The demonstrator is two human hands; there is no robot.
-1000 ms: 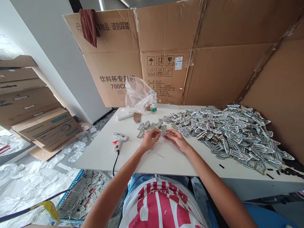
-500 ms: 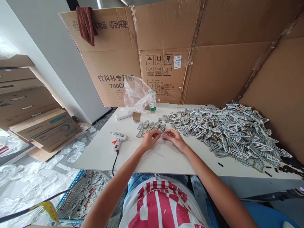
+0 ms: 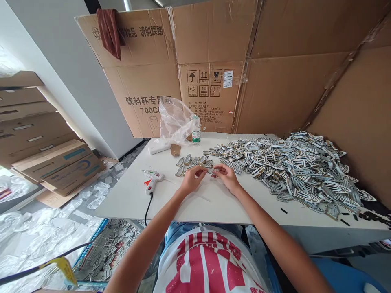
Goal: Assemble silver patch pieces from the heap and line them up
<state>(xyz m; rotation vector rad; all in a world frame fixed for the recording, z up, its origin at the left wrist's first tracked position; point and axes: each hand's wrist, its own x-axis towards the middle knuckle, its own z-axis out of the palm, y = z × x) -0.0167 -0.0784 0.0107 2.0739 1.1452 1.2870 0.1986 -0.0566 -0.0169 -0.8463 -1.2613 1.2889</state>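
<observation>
My left hand (image 3: 192,179) and my right hand (image 3: 226,176) meet over the white table (image 3: 159,203), both pinching one small silver badge piece (image 3: 210,171) between their fingertips. Just beyond the hands lies a short row of similar badge pieces (image 3: 192,161). A big heap of silver badges (image 3: 293,171) spreads over the right half of the table, starting close to my right hand. A white glue gun (image 3: 153,178) with a black cord rests on the table left of my left hand.
Flattened cardboard boxes (image 3: 214,69) stand as a wall behind and right of the table, a red cloth (image 3: 110,30) hung over the top. A crumpled plastic bag (image 3: 177,122), a small bottle (image 3: 196,137) and a white power strip (image 3: 159,147) sit at the back. Stacked cartons (image 3: 45,146) and plastic scraps lie left.
Both hands stay together on the small piece with only slight finger movement. The view has shifted a little.
</observation>
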